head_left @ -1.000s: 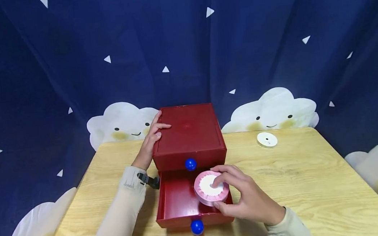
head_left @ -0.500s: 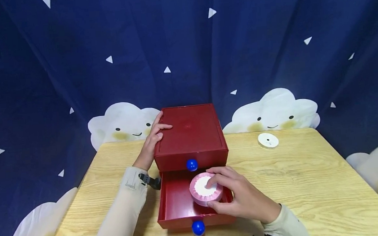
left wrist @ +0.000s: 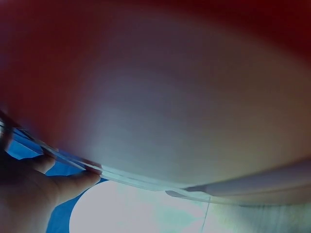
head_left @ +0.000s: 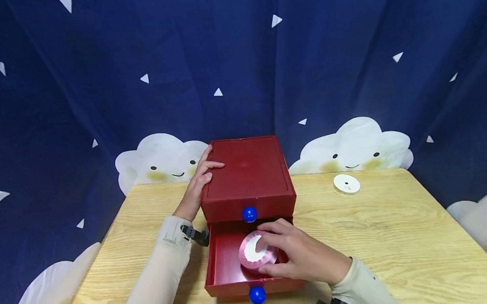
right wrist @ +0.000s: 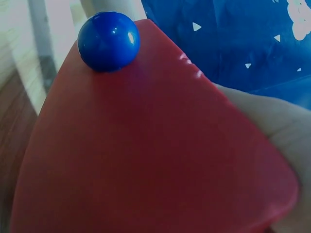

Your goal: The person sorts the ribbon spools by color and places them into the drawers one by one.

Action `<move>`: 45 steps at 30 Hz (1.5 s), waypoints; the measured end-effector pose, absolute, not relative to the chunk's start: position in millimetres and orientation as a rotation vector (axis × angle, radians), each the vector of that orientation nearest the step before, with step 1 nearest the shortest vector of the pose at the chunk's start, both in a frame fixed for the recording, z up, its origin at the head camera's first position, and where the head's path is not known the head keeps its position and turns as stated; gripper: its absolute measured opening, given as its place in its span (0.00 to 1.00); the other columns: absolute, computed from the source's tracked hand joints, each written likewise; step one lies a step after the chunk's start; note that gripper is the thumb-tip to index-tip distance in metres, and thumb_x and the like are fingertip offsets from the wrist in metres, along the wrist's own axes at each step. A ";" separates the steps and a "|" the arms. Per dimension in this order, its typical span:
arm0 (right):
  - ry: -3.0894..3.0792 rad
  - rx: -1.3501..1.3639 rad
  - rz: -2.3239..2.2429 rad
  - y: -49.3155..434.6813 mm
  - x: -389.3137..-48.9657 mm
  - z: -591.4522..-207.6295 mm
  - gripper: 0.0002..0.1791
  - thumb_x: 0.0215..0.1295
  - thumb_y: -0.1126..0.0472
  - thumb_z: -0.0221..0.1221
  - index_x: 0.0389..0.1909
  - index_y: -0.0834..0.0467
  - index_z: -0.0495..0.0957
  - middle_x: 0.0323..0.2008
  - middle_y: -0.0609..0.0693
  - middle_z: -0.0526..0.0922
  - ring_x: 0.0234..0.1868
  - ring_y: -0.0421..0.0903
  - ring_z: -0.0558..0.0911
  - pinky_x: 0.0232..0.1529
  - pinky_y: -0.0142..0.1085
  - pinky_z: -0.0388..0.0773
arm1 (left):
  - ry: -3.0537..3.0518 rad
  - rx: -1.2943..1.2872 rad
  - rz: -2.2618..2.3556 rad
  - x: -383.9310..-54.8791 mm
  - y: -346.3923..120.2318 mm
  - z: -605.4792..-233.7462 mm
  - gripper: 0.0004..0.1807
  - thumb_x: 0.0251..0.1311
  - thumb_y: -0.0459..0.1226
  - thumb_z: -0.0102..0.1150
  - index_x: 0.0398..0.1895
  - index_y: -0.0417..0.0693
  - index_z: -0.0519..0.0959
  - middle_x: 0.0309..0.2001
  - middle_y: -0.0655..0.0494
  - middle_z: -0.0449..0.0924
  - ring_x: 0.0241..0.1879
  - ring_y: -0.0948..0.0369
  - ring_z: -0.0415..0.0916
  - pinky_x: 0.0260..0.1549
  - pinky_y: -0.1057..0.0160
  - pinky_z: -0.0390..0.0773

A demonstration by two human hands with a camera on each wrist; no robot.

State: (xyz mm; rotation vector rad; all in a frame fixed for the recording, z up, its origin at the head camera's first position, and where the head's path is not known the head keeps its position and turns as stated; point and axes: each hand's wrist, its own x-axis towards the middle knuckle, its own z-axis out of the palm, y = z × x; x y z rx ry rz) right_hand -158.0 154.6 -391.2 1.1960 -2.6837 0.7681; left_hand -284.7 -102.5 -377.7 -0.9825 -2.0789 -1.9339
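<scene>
A red two-drawer box (head_left: 244, 170) stands on the table, its lower drawer (head_left: 224, 264) pulled out. Inside that drawer, a pink ribbon roll with a white face (head_left: 249, 254) sits tilted, pinched between the fingers and thumb of my right hand (head_left: 306, 254). My left hand (head_left: 195, 188) rests against the box's left side, fingertips over its top edge. The left wrist view is mostly blurred by the near box side, with part of the left hand (left wrist: 39, 189) low at left. In the right wrist view, the drawer front (right wrist: 141, 145) and its blue knob (right wrist: 108, 41) hide the roll.
A white spool (head_left: 347, 184) lies toward the back right of the wooden table (head_left: 382, 232). The upper drawer, with its blue knob (head_left: 249, 214), is pushed in. Behind the table hangs a dark blue curtain (head_left: 237, 54) with clouds and triangles.
The right hand has moved left and lower with the ribbon roll, from above the drawer's right side down into it. My left hand stays on the box.
</scene>
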 end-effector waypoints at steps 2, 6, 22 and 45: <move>-2.682 1.230 0.745 153.8 -158.7 -392.1 0.16 0.51 0.38 0.58 0.39 0.40 0.75 0.54 0.44 0.71 0.53 0.39 0.66 0.45 0.33 0.73 | -2.084 -0.980 -1.925 -283.1 -101.8 -376.4 0.22 0.58 0.32 0.31 0.53 0.33 0.68 0.71 0.53 0.36 0.69 0.58 0.32 0.61 0.47 0.42; -2.670 1.256 0.702 152.5 -159.8 -394.7 0.17 0.51 0.38 0.58 0.38 0.41 0.75 0.54 0.46 0.72 0.53 0.40 0.67 0.46 0.34 0.73 | -2.089 -0.975 -1.909 -279.7 -100.7 -373.9 0.22 0.57 0.31 0.32 0.52 0.32 0.68 0.71 0.53 0.36 0.69 0.57 0.33 0.61 0.46 0.41; -2.698 1.235 0.545 151.2 -164.0 -396.8 0.17 0.50 0.39 0.60 0.37 0.43 0.75 0.53 0.48 0.73 0.52 0.41 0.69 0.45 0.35 0.73 | -2.090 -0.976 -1.921 -282.3 -101.3 -372.2 0.22 0.58 0.32 0.32 0.53 0.35 0.68 0.71 0.55 0.36 0.69 0.59 0.33 0.60 0.46 0.43; -2.769 1.221 0.378 146.7 -164.8 -397.8 0.19 0.45 0.44 0.65 0.38 0.44 0.75 0.54 0.49 0.73 0.51 0.44 0.71 0.42 0.42 0.73 | -2.075 -0.982 -1.921 -282.1 -101.8 -373.6 0.22 0.57 0.33 0.32 0.53 0.34 0.68 0.71 0.53 0.35 0.69 0.57 0.33 0.60 0.46 0.44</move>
